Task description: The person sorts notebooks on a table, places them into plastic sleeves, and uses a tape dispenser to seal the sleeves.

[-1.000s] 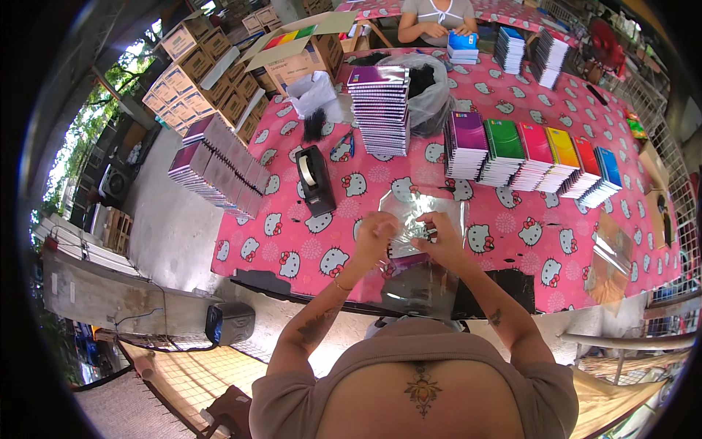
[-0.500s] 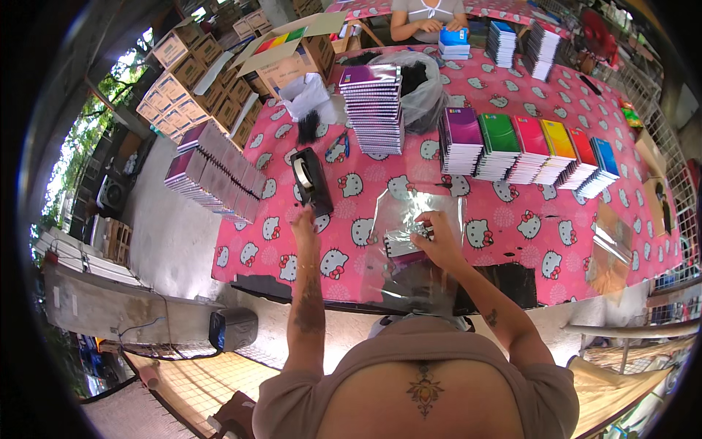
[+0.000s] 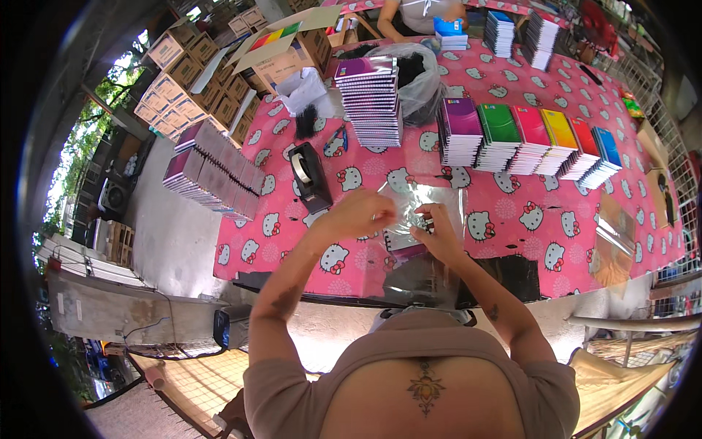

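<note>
A sheet of clear plastic film lies over and around a spiral notebook at the table's near edge; glare hides part of it. My right hand rests on it with bent fingers and thumb, holding the film down. Just left of it, over the film, hovers my left hand, its fingers curled together; whatever is between the fingertips is too small to make out. The black tape dispenser with its roll stands beyond my left forearm.
Tall notebook stacks stand behind the film. A row of coloured notebook piles runs to the right. More stacked notebooks sit at the left edge, near cardboard boxes. Across the table is another person.
My left hand has left the tape dispenser and moved right, over the film near my right hand. The right hand stays on the film. The person opposite has shifted an arm.
</note>
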`<state>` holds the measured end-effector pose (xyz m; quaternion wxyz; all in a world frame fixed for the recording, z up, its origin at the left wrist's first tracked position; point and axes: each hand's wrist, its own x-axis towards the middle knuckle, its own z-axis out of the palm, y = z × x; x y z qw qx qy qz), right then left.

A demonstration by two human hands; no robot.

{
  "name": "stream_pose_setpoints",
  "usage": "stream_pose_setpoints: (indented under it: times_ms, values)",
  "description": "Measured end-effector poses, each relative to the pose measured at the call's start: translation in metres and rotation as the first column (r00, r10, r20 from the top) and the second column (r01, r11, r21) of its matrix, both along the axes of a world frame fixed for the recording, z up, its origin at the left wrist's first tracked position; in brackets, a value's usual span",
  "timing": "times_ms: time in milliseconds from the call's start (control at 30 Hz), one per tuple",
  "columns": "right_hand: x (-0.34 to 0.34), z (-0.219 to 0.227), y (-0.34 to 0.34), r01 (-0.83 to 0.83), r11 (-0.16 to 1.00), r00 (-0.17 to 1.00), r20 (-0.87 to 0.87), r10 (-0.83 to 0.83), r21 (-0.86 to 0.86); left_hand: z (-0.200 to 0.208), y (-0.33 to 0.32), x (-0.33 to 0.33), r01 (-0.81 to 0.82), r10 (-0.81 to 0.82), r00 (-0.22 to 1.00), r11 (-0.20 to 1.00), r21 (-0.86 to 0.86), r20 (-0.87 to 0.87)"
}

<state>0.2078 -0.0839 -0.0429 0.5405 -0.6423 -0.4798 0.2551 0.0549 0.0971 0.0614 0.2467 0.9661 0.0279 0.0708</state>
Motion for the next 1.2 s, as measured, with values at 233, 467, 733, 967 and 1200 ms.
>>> stream_pose_setpoints:
  times_ms: [233, 467, 733, 967, 1200]
  values:
    - [0.012, -0.014, 0.001, -0.023, 0.999, 0.982, -0.187, 0.031, 0.047, -0.038, 0.034, 0.067, 0.044, -0.194, 0.835, 0.957, -0.288, -0.516]
    - [-0.004, -0.018, 0.005, 0.014, 0.997, 0.991, -0.131, -0.004, 0.074, -0.132, 0.039, 0.018, -0.397, 0.096, 0.905, 0.54, -0.742, -0.414]
    - [-0.014, -0.085, -0.039, 0.057, 0.998, 0.615, -0.786, -0.063, -0.036, -0.037, -0.091, 0.005, -0.33, 0.286, 0.944, 0.837, 0.437, 0.166]
    - [-0.04, -0.045, -0.047, -0.208, 0.972, -0.102, -0.991, 0.089, 0.109, -0.045, -0.101, -0.018, -0.559, 0.605, 0.795, 0.715, -0.42, -0.029]
    - [0.009, -0.016, -0.046, -0.105, 0.971, 0.979, 0.15, 0.139, -0.216, -0.119, -0.123, -0.047, -0.303, 0.701, 0.695, 0.487, -0.819, 0.16]
